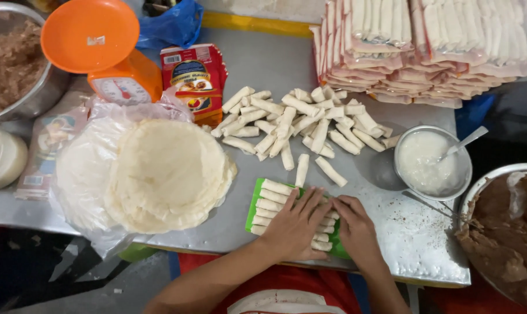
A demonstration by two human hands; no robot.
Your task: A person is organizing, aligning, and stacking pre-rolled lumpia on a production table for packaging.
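Observation:
A green tray point(253, 205) near the table's front edge holds a row of pale rolled spring rolls point(271, 197). My left hand point(295, 227) lies flat on the rolls, fingers spread. My right hand point(356, 231) rests at the tray's right end, fingers curled against the rolls there. Behind the tray a loose heap of rolled spring rolls point(298, 122) covers the middle of the metal table point(228, 224).
A stack of round wrappers point(165, 174) on plastic lies left. An orange scale point(109, 58), a red packet point(195, 78) and a metal bowl of filling point(13, 64) stand behind. Right: a bowl of white paste point(429, 163) with spoon, a filling bowl point(504, 232), stacked packed trays point(426, 49).

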